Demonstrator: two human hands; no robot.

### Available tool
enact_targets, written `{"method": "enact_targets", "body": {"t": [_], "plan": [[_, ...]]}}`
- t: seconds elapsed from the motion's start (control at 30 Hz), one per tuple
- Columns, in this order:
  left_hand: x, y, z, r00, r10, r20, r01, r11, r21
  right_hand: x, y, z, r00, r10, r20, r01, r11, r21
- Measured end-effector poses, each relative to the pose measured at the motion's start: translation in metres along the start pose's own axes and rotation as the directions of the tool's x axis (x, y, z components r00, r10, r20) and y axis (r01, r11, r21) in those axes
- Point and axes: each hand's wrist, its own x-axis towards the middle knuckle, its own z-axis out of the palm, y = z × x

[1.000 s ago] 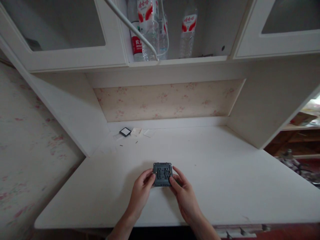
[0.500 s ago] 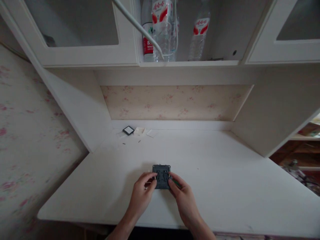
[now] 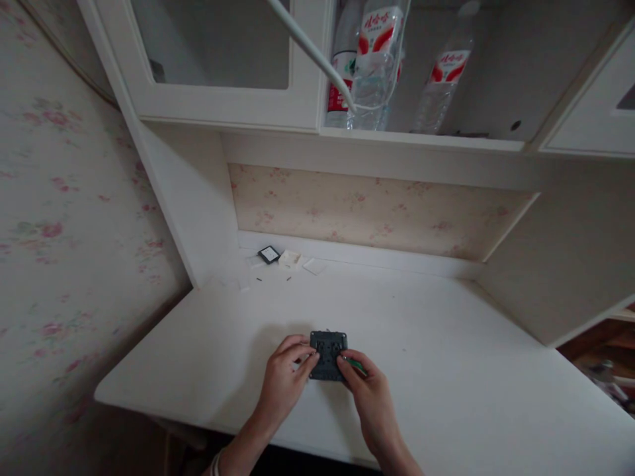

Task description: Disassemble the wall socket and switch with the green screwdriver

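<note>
Over the white desk, both hands hold a dark grey, square wall switch module, its face with two recessed slots turned up toward me. My left hand pinches its left edge, thumb on the face and fingers behind. On the opposite edge, my right hand grips with its thumb on the face. A slim green item shows between the right thumb and fingers; its kind I cannot make out. The underside of the module is hidden.
Near the desk's back left lie a dark square piece with a white label, a shallow white square cover, a thin clear sheet and two small dark slivers. Above, plastic bottles stand in a cabinet; a pale cable hangs before it.
My view has turned left and tilted, so the scene sits further right. The left thumb has moved further onto the module's face. Both hands keep hold of it.
</note>
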Motion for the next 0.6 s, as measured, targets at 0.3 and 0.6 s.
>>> {"method": "enact_targets", "body": {"t": [0.3, 0.6], "plan": [[-0.005, -0.004, -0.01, 0.982, 0.168, -0.091, -0.16, 0.983, 0.092, -0.003, -0.002, 0.015, 0.996, -0.082, -0.029, 0.079, 0.992, -0.094], [-0.009, 0.014, -0.017, 0.956, 0.282, -0.078, -0.271, 0.955, 0.119, -0.012, -0.004, 0.024, 0.969, -0.244, 0.04, 0.24, 0.892, -0.383]]}}
